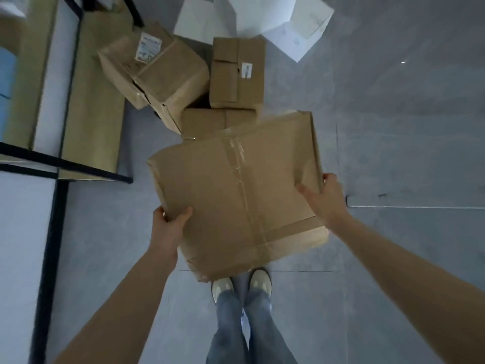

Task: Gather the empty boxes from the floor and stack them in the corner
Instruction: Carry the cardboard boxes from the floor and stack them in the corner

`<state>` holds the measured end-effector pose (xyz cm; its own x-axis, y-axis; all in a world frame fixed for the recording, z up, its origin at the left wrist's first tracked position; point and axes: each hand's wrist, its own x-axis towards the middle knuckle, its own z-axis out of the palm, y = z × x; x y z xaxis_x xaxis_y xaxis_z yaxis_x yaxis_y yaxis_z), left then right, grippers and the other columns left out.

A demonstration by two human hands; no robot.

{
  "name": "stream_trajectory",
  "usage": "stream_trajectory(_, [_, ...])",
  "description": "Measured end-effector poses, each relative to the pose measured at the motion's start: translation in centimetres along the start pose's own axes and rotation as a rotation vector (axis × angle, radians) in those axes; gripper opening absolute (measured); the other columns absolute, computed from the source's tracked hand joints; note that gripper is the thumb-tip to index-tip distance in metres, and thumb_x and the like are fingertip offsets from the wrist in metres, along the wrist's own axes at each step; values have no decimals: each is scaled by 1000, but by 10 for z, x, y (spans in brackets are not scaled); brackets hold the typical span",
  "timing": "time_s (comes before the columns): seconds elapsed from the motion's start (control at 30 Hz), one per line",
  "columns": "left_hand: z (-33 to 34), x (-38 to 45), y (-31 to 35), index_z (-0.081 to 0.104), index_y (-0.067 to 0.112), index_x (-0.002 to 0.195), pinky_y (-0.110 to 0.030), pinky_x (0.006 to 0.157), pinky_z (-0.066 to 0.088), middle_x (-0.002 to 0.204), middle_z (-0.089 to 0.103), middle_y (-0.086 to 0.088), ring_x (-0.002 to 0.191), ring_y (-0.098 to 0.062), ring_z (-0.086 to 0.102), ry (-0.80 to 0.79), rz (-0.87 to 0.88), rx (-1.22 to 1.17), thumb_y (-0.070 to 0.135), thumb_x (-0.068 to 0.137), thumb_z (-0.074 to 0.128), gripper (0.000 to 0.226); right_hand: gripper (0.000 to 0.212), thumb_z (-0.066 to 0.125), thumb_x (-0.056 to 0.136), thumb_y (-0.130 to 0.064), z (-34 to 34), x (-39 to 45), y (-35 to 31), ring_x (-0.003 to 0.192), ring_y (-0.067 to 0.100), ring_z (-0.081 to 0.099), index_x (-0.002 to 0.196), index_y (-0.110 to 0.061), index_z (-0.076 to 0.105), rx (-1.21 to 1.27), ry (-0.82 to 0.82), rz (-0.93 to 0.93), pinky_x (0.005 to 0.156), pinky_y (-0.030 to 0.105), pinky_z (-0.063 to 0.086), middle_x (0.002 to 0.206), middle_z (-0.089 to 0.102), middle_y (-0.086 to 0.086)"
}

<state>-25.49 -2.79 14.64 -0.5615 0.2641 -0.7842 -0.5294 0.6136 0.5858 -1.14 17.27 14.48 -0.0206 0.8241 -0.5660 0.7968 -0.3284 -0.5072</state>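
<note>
While both hands hold the large taped box (237,191) clear of the floor (393,153), the step in hand reads as carrying it to the pile at 12 o'clock.

Grip: left hand (168,228) clamps the box's near-left edge at about 8 o'clock, thumb on the top face, fingers wrapped under. Right hand (324,197) takes the right edge at about 3 o'clock, thumb lying flat on top, fingers curled over the side. Hands are well apart, one on each side of the box.

Box position: between the hands, above and just ahead of the shoes (241,283), slightly rotated, its far edge overlapping the pile in view.

Pile: tilted box (154,74) at 11 o'clock, labelled box (237,73) at 12 o'clock, low box (217,120) directly beyond the held one. White sheets (262,17) lie farther off. Black-framed shelf (60,101) at 9 to 10 o'clock.

Method note (judgement): keep the box level and square it to the pile before lowering. As the widest piece it looks better suited as a base than on the tilted box, which may slide. Watch the left corner near the shelf frame.
</note>
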Motion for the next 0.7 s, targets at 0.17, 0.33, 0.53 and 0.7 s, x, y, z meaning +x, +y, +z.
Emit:
stream_trajectory(0.17, [-33,-95,61,31,11,142,-31,90,42,126,50,-2,108,-20,53,94,156,27,23,90,69,65,66,72,82,-35,-65,-89,-50,105,27,54,132,-6,40,71,-1,-23,83,34,45,128,50,15])
stream_trajectory(0.33, [-71,-178,95,34,13,142,-30,89,42,125,51,1,108,-18,54,108,257,30,21,91,68,62,65,72,80,-35,-109,-171,-84,107,25,54,131,-10,42,155,20,-32,90,38,49,126,51,11])
stream_trajectory(0.53, [-113,-250,106,39,17,142,-33,93,44,126,52,3,109,-17,54,160,333,35,25,91,67,60,68,69,82,-38,-141,-243,-104,111,29,53,136,-11,38,119,4,-87,98,47,48,132,48,13])
stream_trajectory(0.7, [-138,-291,100,42,18,142,-33,96,45,127,54,5,109,-15,55,236,373,6,29,90,68,59,67,69,82,-40,-151,-278,-114,113,31,53,135,-12,39,102,5,-158,98,46,46,131,49,14])
